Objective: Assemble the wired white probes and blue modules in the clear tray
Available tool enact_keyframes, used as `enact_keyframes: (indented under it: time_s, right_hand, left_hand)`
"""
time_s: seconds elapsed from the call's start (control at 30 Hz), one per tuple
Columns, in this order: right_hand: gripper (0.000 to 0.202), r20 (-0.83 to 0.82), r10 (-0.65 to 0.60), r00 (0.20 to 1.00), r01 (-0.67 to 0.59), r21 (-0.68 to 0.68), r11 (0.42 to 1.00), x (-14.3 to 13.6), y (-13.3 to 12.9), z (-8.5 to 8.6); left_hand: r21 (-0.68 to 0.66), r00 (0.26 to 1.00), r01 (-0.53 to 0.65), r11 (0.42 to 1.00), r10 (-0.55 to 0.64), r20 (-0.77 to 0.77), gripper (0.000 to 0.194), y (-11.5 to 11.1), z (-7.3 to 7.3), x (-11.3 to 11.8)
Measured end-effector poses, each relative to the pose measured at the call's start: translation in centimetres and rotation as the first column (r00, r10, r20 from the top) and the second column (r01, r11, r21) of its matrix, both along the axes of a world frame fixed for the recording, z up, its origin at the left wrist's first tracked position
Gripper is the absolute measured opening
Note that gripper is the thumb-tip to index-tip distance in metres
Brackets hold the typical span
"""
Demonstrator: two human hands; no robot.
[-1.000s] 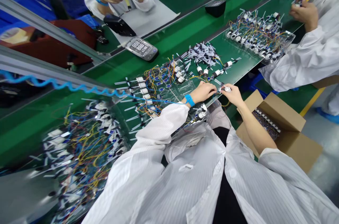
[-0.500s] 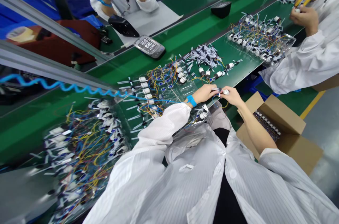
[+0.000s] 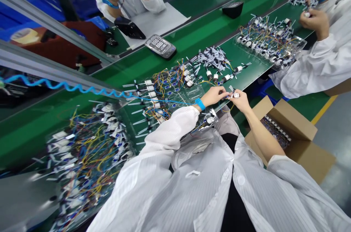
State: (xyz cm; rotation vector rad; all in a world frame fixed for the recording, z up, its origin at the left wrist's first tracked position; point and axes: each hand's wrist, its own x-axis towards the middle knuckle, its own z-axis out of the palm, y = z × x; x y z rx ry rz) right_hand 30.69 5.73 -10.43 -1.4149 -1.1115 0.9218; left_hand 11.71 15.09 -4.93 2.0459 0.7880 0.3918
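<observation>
In the head view, my right hand [image 3: 241, 102] is closed around a small motor-like part [image 3: 236, 95] with a white round end, pale strips and thin coloured wires. Close on its left, my left hand [image 3: 214, 96], with a blue wrist strap [image 3: 200, 104], pinches at the wire side of the same part. What exactly lies between its fingertips is too small to make out. Behind my hands, several similar white-and-black parts [image 3: 215, 78] lie loose beside a pile of pale strips [image 3: 215, 57]. A clear tray [image 3: 181, 97] of wired parts sits left of my hands.
A second full tray [image 3: 90, 162] occupies the near left. A coiled blue cord [image 3: 65, 88] crosses to my wrist strap. A display device [image 3: 160, 46] stands behind. An open carton [image 3: 298, 118] is low on the right. Co-workers' hands [image 3: 315, 19] work at far right and across.
My hands have drawn slightly apart. The part in my right hand has turned, its pale strips now pointing upward. The co-worker at right has shifted the yellow-handled tool.
</observation>
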Motion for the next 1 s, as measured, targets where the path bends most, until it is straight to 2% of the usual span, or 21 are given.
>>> enact_keyframes:
  time_s: [0.07, 0.17, 0.27, 0.4, 0.5, 0.6, 0.83, 0.93, 1.0]
  right_hand:
    - [0.034, -0.163, -0.025, 0.986, 0.019, -0.037, 0.999, -0.4, 0.0, 0.0]
    - [0.039, -0.383, -0.034, 0.923, 0.002, -0.083, 0.997, -1.0, 0.0, 0.2]
    - [0.042, -0.49, -0.097, 0.866, 0.05, -0.108, 0.993, -1.5, -0.1, 0.6]
    - [0.054, -0.551, -0.201, 0.81, 0.095, -0.214, 0.972, -2.4, -0.7, 1.4]
    - [0.059, -0.553, -0.17, 0.816, 0.048, -0.228, 0.973, -3.1, -1.1, 2.0]
    - [0.058, -0.507, -0.133, 0.851, 0.028, -0.21, 0.977, -3.6, -1.2, 2.2]
    - [0.045, -0.221, -0.205, 0.954, 0.153, -0.231, 0.961, -4.7, -0.6, 1.5]
    - [0.038, -0.192, -0.216, 0.958, 0.17, -0.23, 0.958, -5.5, -0.6, 1.3]
    - [0.034, -0.229, -0.222, 0.948, 0.176, -0.207, 0.962, -5.9, -0.7, 1.2]
  left_hand:
    - [-0.065, 1.0, 0.01, 0.998, -0.009, 0.017, 0.034, 0.3, 0.2, -0.1]
    - [-0.076, 1.0, -0.015, 0.997, 0.015, 0.009, 0.042, 0.8, 0.3, -0.1]
    - [-0.072, 0.995, -0.102, 0.992, 0.1, -0.029, 0.043, 1.1, 0.1, 0.1]
    - [-0.047, 0.972, -0.231, 0.972, 0.229, -0.058, 0.039, 1.0, -0.3, 0.7]
    - [-0.053, 0.978, -0.205, 0.977, 0.202, -0.059, 0.034, 0.7, -0.6, 1.1]
    - [0.011, 0.977, -0.19, 0.982, 0.19, -0.093, 0.033, 0.5, -0.8, 1.4]
    - [0.033, 0.948, -0.316, 0.948, 0.317, -0.038, 0.031, 0.1, -0.4, 1.4]
    - [-0.008, 0.939, -0.344, 0.939, 0.344, -0.005, 0.03, 0.0, -0.2, 1.4]
    - [-0.031, 0.934, -0.357, 0.934, 0.357, 0.014, 0.033, 0.1, -0.3, 1.4]
